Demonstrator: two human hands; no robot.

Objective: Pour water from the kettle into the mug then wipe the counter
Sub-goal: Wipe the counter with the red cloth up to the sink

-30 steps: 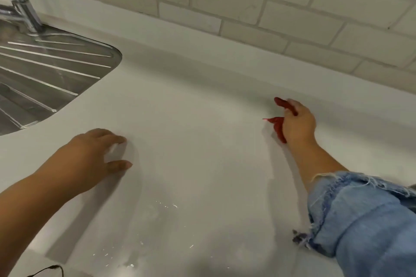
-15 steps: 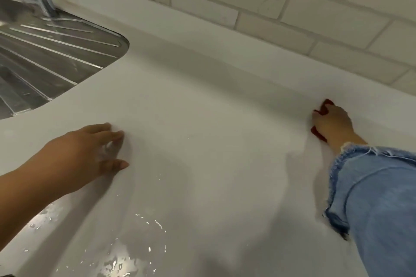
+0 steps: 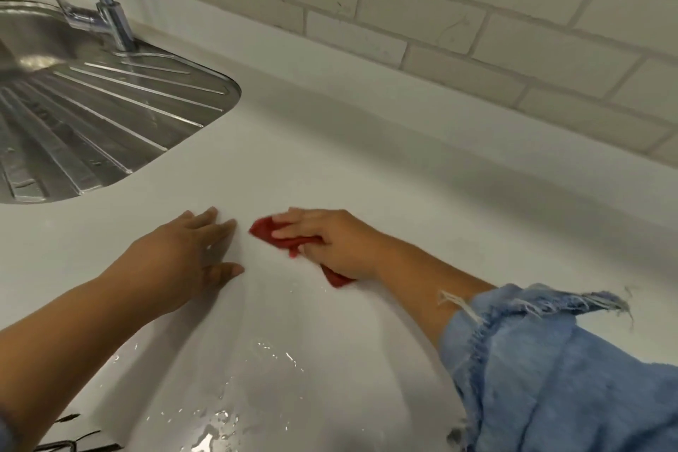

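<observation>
Pale brick-pattern wall tiles point(image 3: 440, 22) back a smooth white counter point(image 3: 367, 165), with a ribbed steel drainer point(image 3: 91, 128) and chrome tap point(image 3: 110, 11) at the left. Pressed flat with fingers spread, the left hand point(image 3: 183, 253) probably braces the body, while the right hand point(image 3: 330, 242) is closed around a small crumpled red cloth point(image 3: 279, 235), holding it against the counter to wipe. Water droplets point(image 3: 227, 418) lie near the front edge, apparently not yet wiped; no kettle or mug is in view.

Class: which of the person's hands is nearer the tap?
Left. The left hand lies flat below the tap; the right hand, gripping the red cloth, sits farther right.
</observation>
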